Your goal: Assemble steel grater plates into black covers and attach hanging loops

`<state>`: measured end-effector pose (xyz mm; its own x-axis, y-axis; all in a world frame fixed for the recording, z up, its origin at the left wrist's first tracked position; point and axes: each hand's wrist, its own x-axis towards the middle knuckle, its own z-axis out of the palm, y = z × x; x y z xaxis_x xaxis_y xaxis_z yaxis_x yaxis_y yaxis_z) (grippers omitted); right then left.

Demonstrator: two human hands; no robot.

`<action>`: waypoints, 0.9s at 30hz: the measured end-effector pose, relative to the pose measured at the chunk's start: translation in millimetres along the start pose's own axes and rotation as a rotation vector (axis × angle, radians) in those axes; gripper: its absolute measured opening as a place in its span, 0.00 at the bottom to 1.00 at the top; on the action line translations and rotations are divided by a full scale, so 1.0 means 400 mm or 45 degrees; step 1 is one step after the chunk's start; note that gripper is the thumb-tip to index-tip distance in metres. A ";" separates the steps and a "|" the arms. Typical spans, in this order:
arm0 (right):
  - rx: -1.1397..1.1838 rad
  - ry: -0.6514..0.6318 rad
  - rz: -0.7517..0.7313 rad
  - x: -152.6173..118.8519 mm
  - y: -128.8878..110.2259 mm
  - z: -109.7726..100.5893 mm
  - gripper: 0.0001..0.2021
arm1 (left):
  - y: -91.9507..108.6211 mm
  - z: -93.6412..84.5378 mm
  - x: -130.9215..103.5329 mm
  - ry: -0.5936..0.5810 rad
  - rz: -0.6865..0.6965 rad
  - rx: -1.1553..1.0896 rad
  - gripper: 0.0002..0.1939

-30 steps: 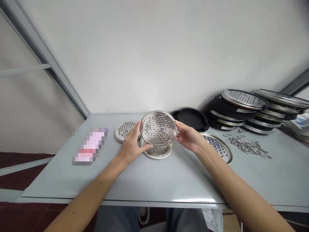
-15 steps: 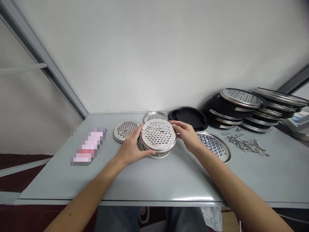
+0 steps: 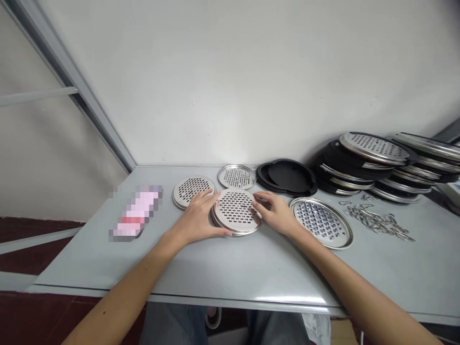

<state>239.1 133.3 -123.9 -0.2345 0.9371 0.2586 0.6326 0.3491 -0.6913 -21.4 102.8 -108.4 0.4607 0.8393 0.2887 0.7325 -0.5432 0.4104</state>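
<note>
In the middle of the table, a round metal grater plate lies slotted face up on a small stack of like plates. My left hand curves round its left side, thumb at the front rim and fingers at the back left. On the right rim rest the bent fingers of my right hand. Close behind my left hand is another grater plate. A third plate lies behind the stack. Beside my right forearm, a larger grater tray shows its raised teeth.
Black round trays sit near the wall. To the right stand tilted stacks of graters and black trays. Several metal clips lie in a loose heap. A blurred-out phone-like object is at the left.
The top grater plate has come down from just above the stack and now sits on it, with both hands still at its rim. The view has shifted slightly.
</note>
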 end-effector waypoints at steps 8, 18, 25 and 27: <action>0.015 -0.015 -0.029 -0.004 -0.003 0.007 0.14 | -0.007 0.002 0.003 -0.076 -0.021 0.010 0.52; -0.003 -0.061 0.117 -0.011 -0.016 -0.018 0.12 | -0.004 0.000 0.001 -0.145 0.007 0.027 0.53; -0.054 0.043 0.143 -0.007 -0.021 -0.026 0.11 | 0.010 0.004 0.005 -0.107 0.052 -0.019 0.52; -0.066 0.026 0.155 -0.006 -0.021 -0.025 0.12 | 0.010 0.005 0.005 -0.115 0.038 -0.017 0.51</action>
<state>241.9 128.1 -112.0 -0.1391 0.9721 0.1890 0.6927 0.2319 -0.6830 -16.5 102.3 -107.9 0.5262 0.8209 0.2218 0.7114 -0.5679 0.4141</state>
